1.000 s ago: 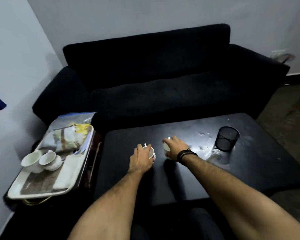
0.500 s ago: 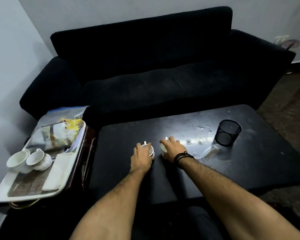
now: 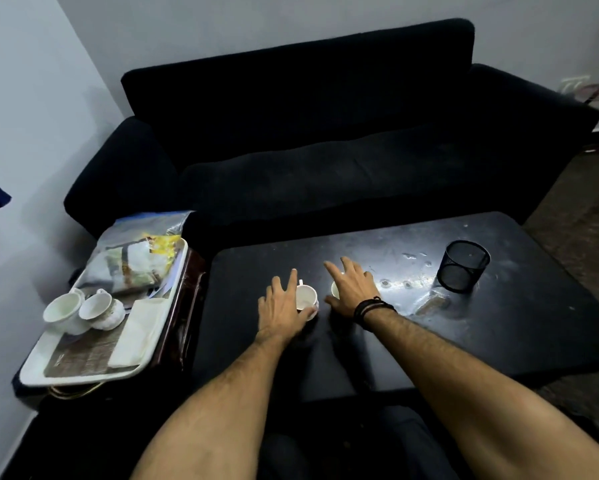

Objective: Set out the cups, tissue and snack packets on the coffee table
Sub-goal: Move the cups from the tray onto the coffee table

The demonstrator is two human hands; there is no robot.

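Both hands spread open on the coffee table (image 3: pixel 498 341), left hand (image 3: pixel 282 306) with fingers splayed and thumb touching a white cup (image 3: pixel 306 296), right hand (image 3: pixel 351 289) flat over a second cup (image 3: pixel 335 290) without gripping, remaining cups (image 3: pixel 83 308), tissue (image 3: pixel 137 332) and snack packets (image 3: pixel 135 263) on the tray (image 3: pixel 48 372) at nine o'clock.

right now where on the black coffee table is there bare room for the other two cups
Bare: the near-left part of the black coffee table and its right end beyond the black mesh pen cup. Crowded: the middle, with two small white cups under both hands.
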